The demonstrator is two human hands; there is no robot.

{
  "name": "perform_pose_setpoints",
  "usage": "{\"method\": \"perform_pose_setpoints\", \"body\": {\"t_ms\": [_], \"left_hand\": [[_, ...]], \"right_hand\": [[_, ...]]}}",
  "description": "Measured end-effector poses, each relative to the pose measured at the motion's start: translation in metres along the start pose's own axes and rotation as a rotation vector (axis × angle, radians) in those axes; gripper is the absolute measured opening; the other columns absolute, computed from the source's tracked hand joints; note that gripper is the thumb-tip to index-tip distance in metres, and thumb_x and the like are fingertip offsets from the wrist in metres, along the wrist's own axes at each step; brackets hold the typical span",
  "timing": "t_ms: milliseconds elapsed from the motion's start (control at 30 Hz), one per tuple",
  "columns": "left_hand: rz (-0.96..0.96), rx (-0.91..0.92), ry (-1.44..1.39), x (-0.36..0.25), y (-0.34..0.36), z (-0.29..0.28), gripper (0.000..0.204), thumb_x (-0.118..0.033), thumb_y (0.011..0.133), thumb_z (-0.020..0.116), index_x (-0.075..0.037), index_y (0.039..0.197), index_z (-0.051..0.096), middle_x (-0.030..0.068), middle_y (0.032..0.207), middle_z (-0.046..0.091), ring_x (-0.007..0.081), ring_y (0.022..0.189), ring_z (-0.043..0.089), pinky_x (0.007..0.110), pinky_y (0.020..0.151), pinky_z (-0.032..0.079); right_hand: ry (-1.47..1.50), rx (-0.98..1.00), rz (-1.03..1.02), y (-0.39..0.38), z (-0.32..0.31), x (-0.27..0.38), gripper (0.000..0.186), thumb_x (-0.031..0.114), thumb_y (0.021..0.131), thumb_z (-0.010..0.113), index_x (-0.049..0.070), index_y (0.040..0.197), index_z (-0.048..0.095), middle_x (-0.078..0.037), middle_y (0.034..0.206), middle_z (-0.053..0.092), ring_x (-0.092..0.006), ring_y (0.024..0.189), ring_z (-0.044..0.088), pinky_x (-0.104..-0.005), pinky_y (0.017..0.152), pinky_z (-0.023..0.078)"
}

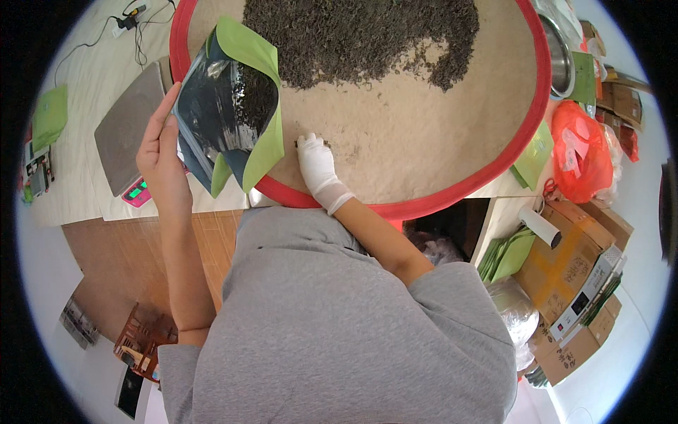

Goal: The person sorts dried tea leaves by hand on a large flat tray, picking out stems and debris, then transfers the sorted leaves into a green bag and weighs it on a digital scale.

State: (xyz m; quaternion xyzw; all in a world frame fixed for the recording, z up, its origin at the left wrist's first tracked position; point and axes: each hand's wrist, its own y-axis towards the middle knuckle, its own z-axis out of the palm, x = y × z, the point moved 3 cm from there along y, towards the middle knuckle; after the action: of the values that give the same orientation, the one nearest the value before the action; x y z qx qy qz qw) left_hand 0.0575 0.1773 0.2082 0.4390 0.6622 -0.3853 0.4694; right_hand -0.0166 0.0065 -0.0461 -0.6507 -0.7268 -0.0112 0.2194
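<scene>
My left hand grips the left edge of a green foil-lined pouch, thumb and fingers pinching its side. The pouch's mouth gapes toward me, and dark dried leaves show inside. My right hand, in a white glove, rests low on a round, red-rimmed tray, just right of the pouch. Its fingers are curled together, with a few dark leaf bits at the tips. A broad heap of dark, curled dried leaves covers the far part of the tray.
Left of the pouch are a flat grey panel and a pink scale with a lit display. More green pouches lie right of the tray, near a red plastic bag, a metal bowl and cardboard boxes.
</scene>
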Motion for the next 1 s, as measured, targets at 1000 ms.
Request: {"method": "perform_pose_setpoints", "body": {"t_ms": [1000], "left_hand": [[-0.023,0.195,-0.046,-0.015,-0.015,0.036,0.032,-0.008,0.097,0.046,-0.012,0.124,0.063,-0.0084,0.062,0.051,-0.0021,0.047,0.037,0.017,0.040,0.031]], "right_hand": [[0.508,-0.535,-0.373,-0.036,-0.304,0.045,0.034,0.002,0.080,0.064,0.012,0.112,0.067,-0.006,0.088,0.065,-0.0217,0.076,0.063,-0.0311,0.065,0.052]]}}
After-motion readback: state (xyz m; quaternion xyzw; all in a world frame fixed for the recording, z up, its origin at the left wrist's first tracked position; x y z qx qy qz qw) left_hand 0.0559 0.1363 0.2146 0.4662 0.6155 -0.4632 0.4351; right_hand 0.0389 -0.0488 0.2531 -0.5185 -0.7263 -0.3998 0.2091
